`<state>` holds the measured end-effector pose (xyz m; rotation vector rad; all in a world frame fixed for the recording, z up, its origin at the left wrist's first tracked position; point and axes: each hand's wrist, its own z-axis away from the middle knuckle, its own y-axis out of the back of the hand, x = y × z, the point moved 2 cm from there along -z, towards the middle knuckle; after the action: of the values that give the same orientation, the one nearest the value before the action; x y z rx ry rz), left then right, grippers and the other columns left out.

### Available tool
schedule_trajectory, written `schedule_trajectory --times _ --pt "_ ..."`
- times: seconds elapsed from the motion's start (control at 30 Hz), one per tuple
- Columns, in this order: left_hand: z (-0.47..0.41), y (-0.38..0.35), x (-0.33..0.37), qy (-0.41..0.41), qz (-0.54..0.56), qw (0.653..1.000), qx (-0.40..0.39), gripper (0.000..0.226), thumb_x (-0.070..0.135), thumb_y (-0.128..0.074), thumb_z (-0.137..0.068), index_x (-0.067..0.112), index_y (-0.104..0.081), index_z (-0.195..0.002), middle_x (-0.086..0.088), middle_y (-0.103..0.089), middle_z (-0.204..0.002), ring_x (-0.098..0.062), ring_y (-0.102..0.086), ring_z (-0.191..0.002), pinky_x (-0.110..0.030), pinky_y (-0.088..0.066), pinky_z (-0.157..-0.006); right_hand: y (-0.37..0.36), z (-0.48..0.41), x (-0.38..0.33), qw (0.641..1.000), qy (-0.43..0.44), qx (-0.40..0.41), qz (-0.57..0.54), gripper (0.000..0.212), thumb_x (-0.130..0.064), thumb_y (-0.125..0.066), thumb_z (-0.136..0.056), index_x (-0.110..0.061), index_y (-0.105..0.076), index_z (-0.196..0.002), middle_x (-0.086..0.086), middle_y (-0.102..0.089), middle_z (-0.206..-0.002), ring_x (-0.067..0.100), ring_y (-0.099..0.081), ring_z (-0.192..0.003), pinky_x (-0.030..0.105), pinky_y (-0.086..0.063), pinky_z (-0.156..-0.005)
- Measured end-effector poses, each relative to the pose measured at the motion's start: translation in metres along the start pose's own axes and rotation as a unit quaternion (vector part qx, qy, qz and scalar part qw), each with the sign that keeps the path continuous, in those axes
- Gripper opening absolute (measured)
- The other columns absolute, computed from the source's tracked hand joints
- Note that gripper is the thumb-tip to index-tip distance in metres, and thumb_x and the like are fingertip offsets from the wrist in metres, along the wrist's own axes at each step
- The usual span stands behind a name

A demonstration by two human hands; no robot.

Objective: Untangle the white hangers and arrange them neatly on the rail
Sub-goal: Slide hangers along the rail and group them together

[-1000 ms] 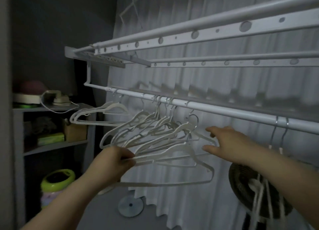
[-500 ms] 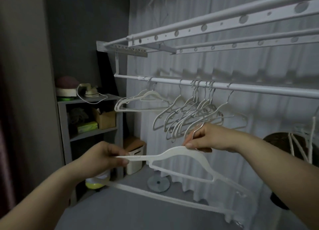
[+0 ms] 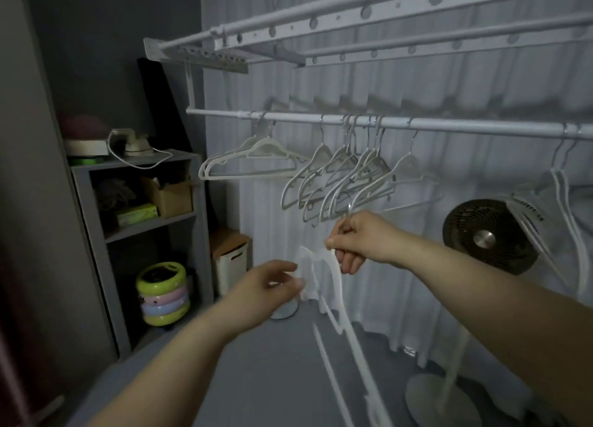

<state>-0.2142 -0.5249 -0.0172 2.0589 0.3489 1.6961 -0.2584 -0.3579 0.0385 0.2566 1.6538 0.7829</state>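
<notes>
Both bare forearms reach forward and up from the lower edge of the view. The right grip [image 3: 359,240] sits higher, its wrist roughly straight and the back of the hand upward. Its fingers are curled under and the thumb is pressed to the forefinger, pinching the top of a hanger [image 3: 337,282]. The left grip [image 3: 269,285] lies just below and left of it, motion-blurred. Its thumb is above loosely bent fingers whose tips reach the hanger's edge; whether they pinch it cannot be told.
</notes>
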Motion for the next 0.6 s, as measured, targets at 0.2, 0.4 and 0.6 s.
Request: schedule_trajectory --times 0.2,0.4,0.6 --pt "0.004 -0.035 0.022 0.011 -0.019 0.991 -0.135 0.039 0.035 -0.063 -0.08 0.031 -0.041 -0.113 0.007 -0.058 -0.088 -0.01 -0.059 -0.054 -0.021 -0.051 -0.051 0.001 0.005 0.016 0.998 -0.019 0.051 0.017 0.031 -0.014 -0.053 -0.092 -0.007 -0.051 -0.062 -0.002 -0.056 -0.042 0.005 -0.055 -0.032 0.018 -0.047 -0.038" --pt "-0.022 -0.046 0.021 -0.015 -0.045 0.99 -0.136 0.02 0.011 -0.051 -0.09 0.022 -0.049 -0.107 0.006 -0.053 -0.083 -0.003 -0.05 -0.033 -0.017 -0.047 -0.04 0.023 0.01 0.038 0.995 -0.056 0.074 0.026 0.028 -0.015 -0.054 -0.091 -0.009 -0.055 -0.064 -0.003 -0.057 -0.039 0.004 -0.055 -0.032 0.018 -0.048 -0.042" --pt "-0.066 -0.062 0.033 -0.053 0.003 0.991 -0.12 0.015 0.008 -0.054 -0.088 0.023 -0.054 -0.092 0.003 -0.055 -0.074 -0.006 -0.051 -0.032 -0.019 -0.046 -0.039 0.078 0.015 0.044 0.985 -0.055 0.112 0.122 0.011 -0.023 -0.055 -0.09 -0.013 -0.061 -0.09 -0.002 -0.06 -0.067 0.007 -0.056 -0.048 0.02 -0.046 -0.054"
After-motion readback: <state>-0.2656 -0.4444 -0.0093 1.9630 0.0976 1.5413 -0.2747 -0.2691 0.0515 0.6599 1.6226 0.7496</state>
